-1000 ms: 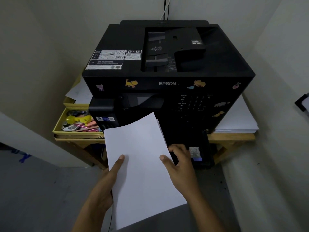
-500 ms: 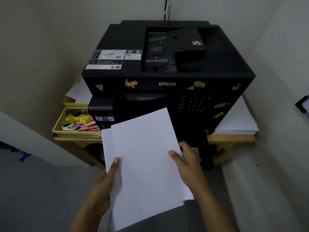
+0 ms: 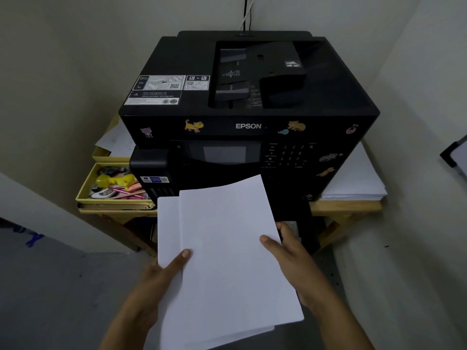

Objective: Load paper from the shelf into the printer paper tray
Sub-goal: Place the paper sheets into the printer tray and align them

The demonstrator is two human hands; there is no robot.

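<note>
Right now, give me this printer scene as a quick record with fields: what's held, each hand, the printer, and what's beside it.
held: paper stack, sheets fanned out of line, in front of the printer's lower front
left hand: left hand holds the stack's left edge, thumb on top
right hand: right hand holds the right edge, thumb on top
printer: black Epson printer on a wooden table
paper tray: hidden behind the sheets
left of printer: yellow box of small stationery
right of printer: white paper pile
</note>
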